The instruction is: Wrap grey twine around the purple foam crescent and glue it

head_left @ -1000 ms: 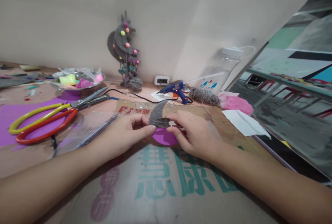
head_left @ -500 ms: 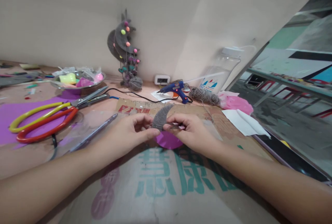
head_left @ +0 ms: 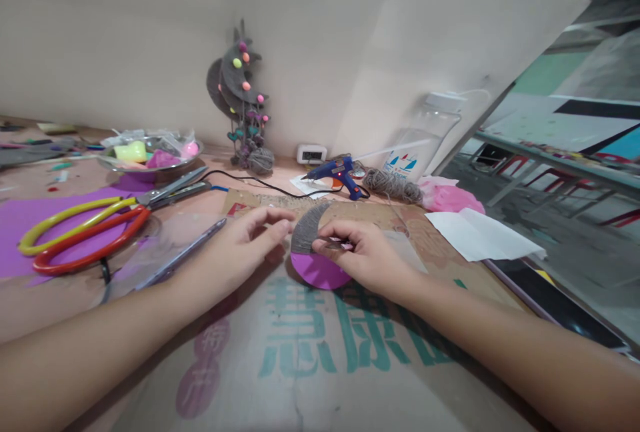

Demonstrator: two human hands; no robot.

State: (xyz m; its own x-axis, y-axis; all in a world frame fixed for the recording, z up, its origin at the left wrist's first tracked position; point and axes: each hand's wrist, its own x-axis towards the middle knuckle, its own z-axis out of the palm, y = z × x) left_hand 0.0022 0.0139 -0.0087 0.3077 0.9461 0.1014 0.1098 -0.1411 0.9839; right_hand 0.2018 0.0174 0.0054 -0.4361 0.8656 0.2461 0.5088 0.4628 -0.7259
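Note:
My right hand (head_left: 357,252) pinches a purple crescent-shaped piece (head_left: 320,273) by its inner side. Grey yarn wrapping (head_left: 306,231) covers its upper, pointed part, while the rounded lower part shows bare purple. My left hand (head_left: 255,235) is just left of the piece, with thumb and forefinger tips close together in a pinch. Whatever lies between those fingertips is too small to make out. Beneath both hands lies a cardboard sheet (head_left: 300,392) with green and purple printing.
Scissors (head_left: 95,232) and a pen (head_left: 183,252) lie left, near a metal bowl (head_left: 107,164). Behind are a blue glue gun (head_left: 335,172), a yarn skein (head_left: 393,185), a bottle (head_left: 420,139) and a hanging moon decoration (head_left: 235,79). White paper (head_left: 483,235) partly covers a dark device (head_left: 565,309) at right.
My left hand has drawn away from the crescent to the left. More of the piece's grey wrapping and purple lower part shows now. My right hand keeps its hold.

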